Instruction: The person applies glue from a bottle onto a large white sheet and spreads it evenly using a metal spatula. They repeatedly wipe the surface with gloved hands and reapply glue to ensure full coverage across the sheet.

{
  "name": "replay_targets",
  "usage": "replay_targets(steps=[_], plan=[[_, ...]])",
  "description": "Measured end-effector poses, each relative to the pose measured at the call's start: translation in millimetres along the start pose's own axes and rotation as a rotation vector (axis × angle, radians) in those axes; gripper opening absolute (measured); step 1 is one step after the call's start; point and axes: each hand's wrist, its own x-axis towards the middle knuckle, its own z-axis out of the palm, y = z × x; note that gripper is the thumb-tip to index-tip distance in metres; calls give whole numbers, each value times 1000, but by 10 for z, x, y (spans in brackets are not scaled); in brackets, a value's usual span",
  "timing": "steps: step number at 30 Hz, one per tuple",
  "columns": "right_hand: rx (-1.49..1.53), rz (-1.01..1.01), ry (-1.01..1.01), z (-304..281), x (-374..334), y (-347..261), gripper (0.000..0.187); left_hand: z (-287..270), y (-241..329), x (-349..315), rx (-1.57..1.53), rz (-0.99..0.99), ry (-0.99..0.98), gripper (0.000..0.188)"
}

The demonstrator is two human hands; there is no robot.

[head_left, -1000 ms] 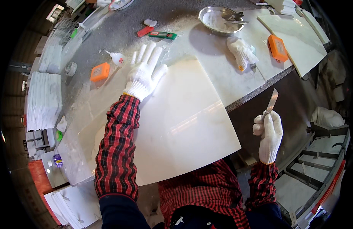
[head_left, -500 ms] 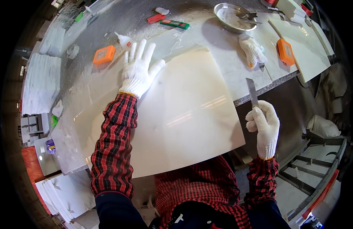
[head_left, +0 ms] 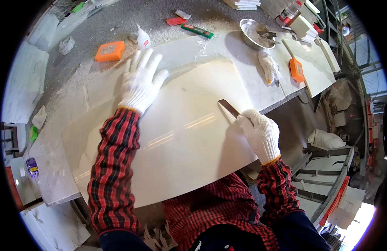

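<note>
A large glossy cream-white slab (head_left: 189,138) lies in front of me, overhanging the bench's near edge. My left hand (head_left: 142,83), in a white knit glove, rests on its far left part with fingers spread, holding nothing. In my gloved right hand (head_left: 260,134) is a flat metal scraper blade (head_left: 229,108), gripped at its near end. The blade slants up and left over the right part of the slab; I cannot tell whether its edge touches the surface. Beyond my left fingertips stands a white squeeze bottle (head_left: 143,38), with an orange box (head_left: 110,51) to its left.
At the back stands a metal bowl (head_left: 254,39) with white material and tools. A crumpled white glove (head_left: 269,67), another orange box (head_left: 296,70) and a green box cutter (head_left: 197,31) lie about. Sheets stack at far left (head_left: 24,83). A metal rack (head_left: 323,184) stands at right.
My right hand has moved left from beside the slab to over its right part, and the blade has tipped from nearly upright to slanting left. My left hand stays spread on the slab.
</note>
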Motion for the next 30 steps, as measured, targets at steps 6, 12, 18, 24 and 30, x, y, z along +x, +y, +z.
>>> replay_targets(steps=[6,12,18,24,30], plan=[[209,195,-115,22,89,-135,23,-167,-600,-374,-54,-26,47,46],[251,195,-19,333,402,-450,22,-152,-706,-369,-60,-130,46,45],[26,-12,-2,537,467,-588,32,-159,-641,-338,-72,-96,84,41],[-139,-35,-104,657,526,-893,34,-197,-640,-342,-97,-93,87,40],[173,-93,-227,799,593,-970,32,-170,-641,-361,-90,-109,100,42]])
